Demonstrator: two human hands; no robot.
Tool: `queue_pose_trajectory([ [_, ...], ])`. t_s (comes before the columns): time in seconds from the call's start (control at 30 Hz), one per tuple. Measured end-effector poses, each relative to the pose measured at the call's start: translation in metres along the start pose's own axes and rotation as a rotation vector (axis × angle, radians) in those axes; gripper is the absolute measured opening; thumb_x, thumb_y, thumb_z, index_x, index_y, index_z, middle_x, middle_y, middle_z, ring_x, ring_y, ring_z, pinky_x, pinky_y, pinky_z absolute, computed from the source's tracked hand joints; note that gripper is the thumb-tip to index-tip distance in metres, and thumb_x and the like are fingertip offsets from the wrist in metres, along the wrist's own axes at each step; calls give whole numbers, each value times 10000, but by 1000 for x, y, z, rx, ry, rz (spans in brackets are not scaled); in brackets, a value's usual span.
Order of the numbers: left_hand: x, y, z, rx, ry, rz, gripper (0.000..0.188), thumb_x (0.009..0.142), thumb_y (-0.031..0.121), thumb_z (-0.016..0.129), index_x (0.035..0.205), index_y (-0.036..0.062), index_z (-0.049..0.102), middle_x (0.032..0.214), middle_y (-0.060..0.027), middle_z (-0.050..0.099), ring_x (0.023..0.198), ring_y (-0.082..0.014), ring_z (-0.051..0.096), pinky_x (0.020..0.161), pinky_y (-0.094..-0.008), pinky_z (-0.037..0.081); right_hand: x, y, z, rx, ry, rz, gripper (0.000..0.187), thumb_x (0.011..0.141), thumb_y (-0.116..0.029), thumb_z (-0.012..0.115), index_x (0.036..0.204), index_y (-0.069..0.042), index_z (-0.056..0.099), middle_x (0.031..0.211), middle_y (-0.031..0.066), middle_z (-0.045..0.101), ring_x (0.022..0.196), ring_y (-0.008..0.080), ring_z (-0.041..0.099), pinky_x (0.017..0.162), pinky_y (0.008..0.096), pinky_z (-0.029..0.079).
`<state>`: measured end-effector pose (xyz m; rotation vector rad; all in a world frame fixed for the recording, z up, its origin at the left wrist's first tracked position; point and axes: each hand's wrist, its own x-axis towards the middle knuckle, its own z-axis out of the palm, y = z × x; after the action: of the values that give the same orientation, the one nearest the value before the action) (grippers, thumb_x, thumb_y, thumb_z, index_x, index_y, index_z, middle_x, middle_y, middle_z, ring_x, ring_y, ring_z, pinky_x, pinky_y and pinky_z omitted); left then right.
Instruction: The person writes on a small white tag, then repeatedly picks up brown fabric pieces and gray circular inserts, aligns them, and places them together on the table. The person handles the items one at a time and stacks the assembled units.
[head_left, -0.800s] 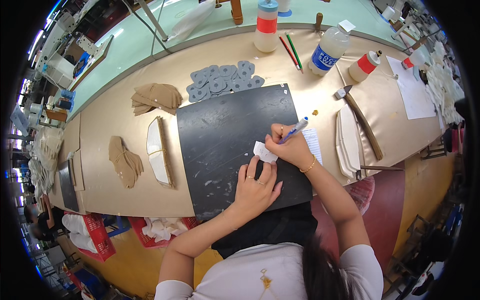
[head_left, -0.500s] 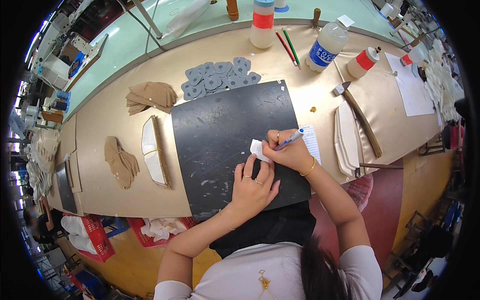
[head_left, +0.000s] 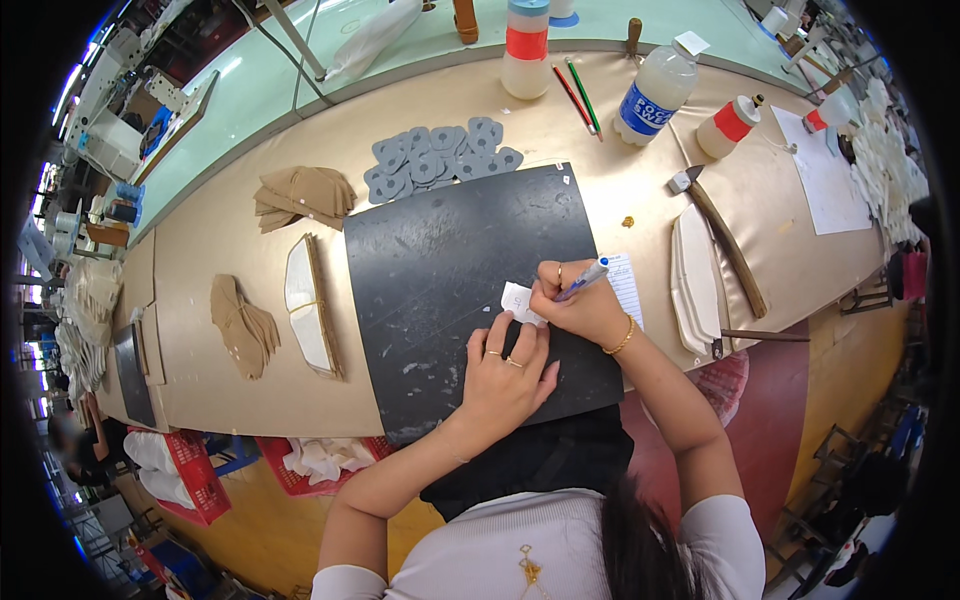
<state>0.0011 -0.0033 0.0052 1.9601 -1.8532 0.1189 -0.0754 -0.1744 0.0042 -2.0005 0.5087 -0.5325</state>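
Note:
A small white slip of paper [head_left: 518, 301] with a mark on it lies on the black board [head_left: 450, 255]. My left hand [head_left: 505, 370] rests on the board with fingers stretched out, the fingertips pressing on the slip's lower edge. Just to the right, my right hand [head_left: 583, 303] is closed round a blue-and-white pen [head_left: 583, 279]. The pen's tip is hidden behind the fingers, over the slip's right side. Beside the right wrist, a printed sheet [head_left: 623, 288] shows partly from under the hand.
Grey cut pieces [head_left: 440, 155] lie behind the board. Brown pieces [head_left: 303, 197] and tied bundles [head_left: 313, 305] sit to the left. At right are white pieces [head_left: 697, 280] and a hammer [head_left: 727, 240]. Two pencils [head_left: 578, 98] and bottles [head_left: 656, 92] stand or lie at the back.
Both hands stay almost in place. The right hand has shifted very slightly right, uncovering a bit more of the slip and its mark.

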Motion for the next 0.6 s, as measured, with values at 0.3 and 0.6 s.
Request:
queue_pose_trajectory([
  [0.3,39,-48,-22,-394,-149,-103,476,806,182,791,1232,24,646,1072,-104,554,996,-290,548,880,-392,455,-1,10,-4,240,113,175,360,838,-77,670,642,-57,368,553,-3,370,527,70,365,499,275,347],
  [0.6,45,-73,-18,-380,-119,-95,339,791,222,815,1081,80,712,1039,-66,600,988,-266,561,895,-382,449,-1,17,-5,484,197,209,372,863,-36,671,644,-88,375,588,-52,377,569,35,343,502,258,317],
])
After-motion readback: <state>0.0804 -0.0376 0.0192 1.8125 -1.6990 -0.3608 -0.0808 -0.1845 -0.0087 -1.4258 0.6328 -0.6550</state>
